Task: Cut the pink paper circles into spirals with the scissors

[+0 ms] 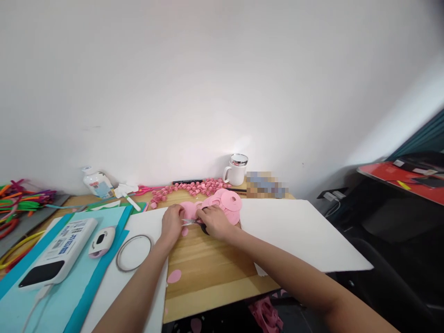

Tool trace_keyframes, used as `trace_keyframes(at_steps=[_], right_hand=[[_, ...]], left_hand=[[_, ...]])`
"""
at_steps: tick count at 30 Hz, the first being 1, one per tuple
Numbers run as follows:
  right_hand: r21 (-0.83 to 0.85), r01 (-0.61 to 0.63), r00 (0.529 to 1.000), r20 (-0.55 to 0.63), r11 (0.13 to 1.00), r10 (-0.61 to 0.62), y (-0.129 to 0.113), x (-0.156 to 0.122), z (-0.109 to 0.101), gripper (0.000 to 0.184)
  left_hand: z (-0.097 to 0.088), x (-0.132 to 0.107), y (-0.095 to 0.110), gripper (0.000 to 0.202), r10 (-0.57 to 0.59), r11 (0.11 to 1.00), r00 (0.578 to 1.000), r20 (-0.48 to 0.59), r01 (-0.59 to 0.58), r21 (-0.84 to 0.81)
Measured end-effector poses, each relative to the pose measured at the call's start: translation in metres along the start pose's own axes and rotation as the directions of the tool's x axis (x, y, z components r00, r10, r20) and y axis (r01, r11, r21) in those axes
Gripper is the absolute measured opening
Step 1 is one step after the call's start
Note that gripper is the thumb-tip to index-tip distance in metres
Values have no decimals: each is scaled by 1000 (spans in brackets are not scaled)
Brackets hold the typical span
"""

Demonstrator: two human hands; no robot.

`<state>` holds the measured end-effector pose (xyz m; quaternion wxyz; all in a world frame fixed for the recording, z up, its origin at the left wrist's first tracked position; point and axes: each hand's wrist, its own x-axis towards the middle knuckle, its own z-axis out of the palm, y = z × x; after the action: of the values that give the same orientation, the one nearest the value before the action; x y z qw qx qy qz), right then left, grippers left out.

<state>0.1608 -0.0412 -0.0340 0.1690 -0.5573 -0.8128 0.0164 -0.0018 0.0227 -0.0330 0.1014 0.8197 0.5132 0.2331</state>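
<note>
Both my hands meet over the wooden table (208,268) at a pile of pink paper circles (227,203). My left hand (172,223) is closed, pinching a pink paper piece (188,210). My right hand (214,222) is closed round scissors (193,222), whose silver blades point left into the pink piece and whose dark handle shows under the fingers. A small pink offcut (174,276) lies on the wood nearer to me.
White boards lie right (298,231) and left (138,259). On the left: a metal ring (133,252), a white power bank (58,252), a small white device (101,240), blue sheets (104,217), pipe cleaners (17,203). At the back: pink paper rolls (189,188), a white mug (236,170), a bottle (97,182).
</note>
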Motion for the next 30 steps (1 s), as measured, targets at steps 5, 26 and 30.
trace_keyframes(at_steps=[5,26,30], right_hand=[[58,-109,988,-104,992,114,4,6,-8,21],[221,-434,832,-273,873,483,98,-16,-72,18],[309,-480,783,-272,821,560,108,-20,-54,18]], left_hand=[[3,1,0,15,-28,1000,1000,-2,28,4],[2,0,14,19,-72,997,997,5,72,3],[4,0,13,22,-147,987,989,-17,146,-67]])
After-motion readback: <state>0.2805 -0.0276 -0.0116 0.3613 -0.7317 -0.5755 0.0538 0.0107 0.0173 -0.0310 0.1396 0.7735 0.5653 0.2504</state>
